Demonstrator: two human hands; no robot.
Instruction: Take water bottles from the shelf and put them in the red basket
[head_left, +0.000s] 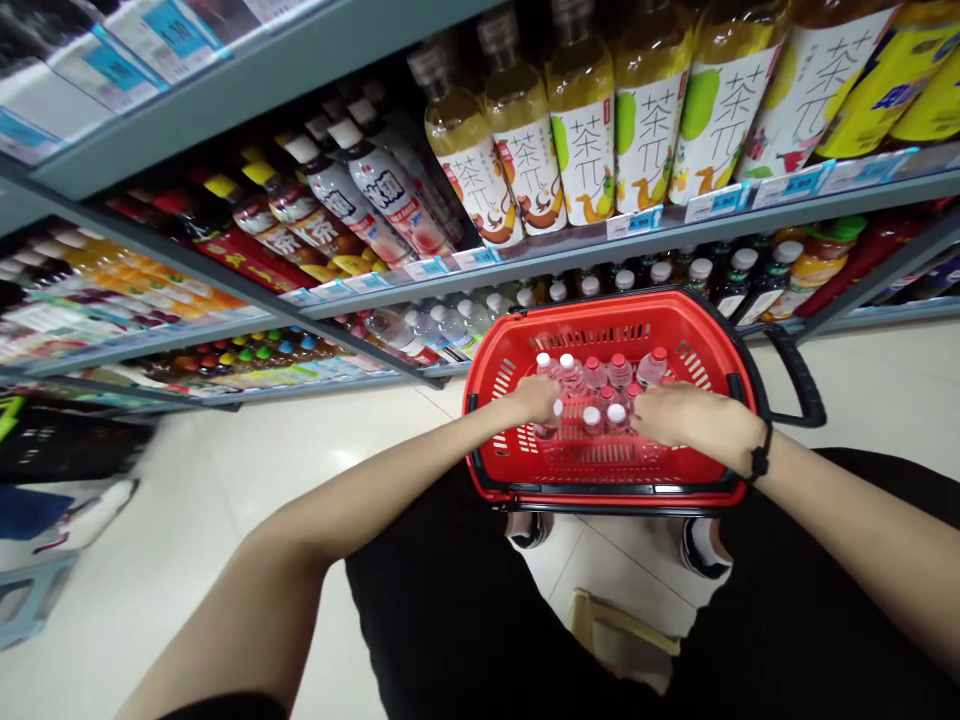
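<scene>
**Both hands were among the bottles**

The small bottles point(596, 378), with white or red caps, stood inside the red basket point(540, 320), in front of the drink shelf point(405, 290). The left hand point(538, 400) was over the left ones, the right hand point(664, 412) over the right ones. Whether either grip was closed on a bottle, I could not tell.

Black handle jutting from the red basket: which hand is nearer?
Right: the right hand is in the basket, on the side by the handle; the left hand is farther across.
</scene>
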